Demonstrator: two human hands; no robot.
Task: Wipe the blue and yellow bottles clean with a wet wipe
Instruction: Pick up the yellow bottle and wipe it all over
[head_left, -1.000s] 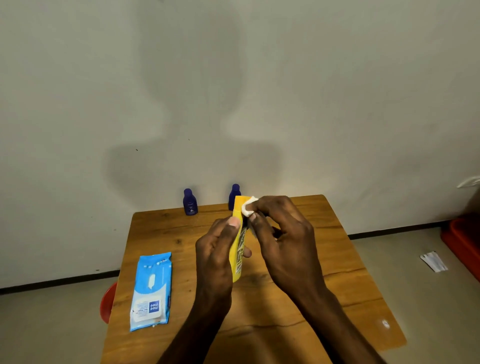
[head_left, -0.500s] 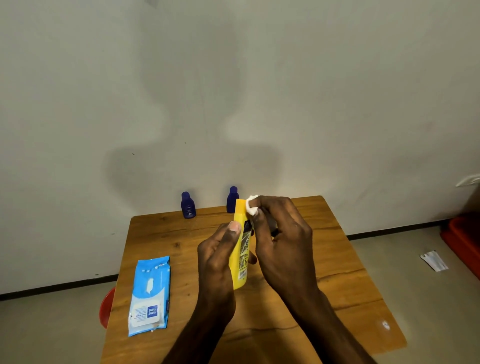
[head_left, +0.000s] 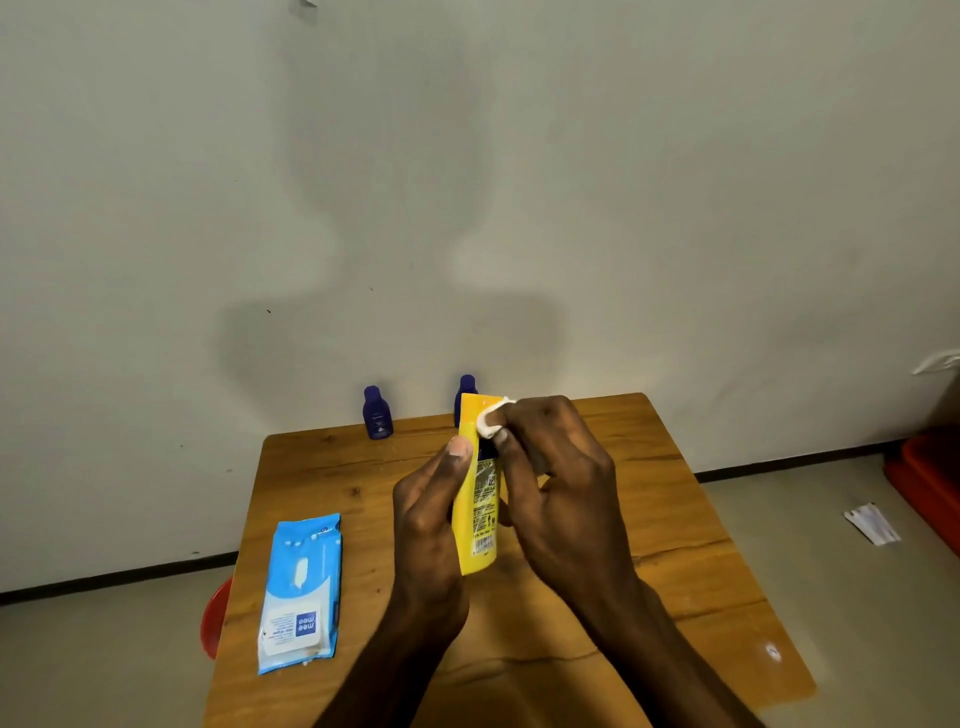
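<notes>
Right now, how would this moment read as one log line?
left hand holds yellow bottle | right hand rubs wet wipe near top | two blue bottles untouched

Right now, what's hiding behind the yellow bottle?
A blue bottle stands behind the yellow bottle at the table's far edge. Only its top shows; the rest is covered.

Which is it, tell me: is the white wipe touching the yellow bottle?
Touching. The head view shows the right hand pressing the wipe against the yellow bottle near its top.

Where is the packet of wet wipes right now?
In the head view the wipes packet lies flat on the wooden table's left side, beside the left hand and nearer than the blue bottles.
</notes>
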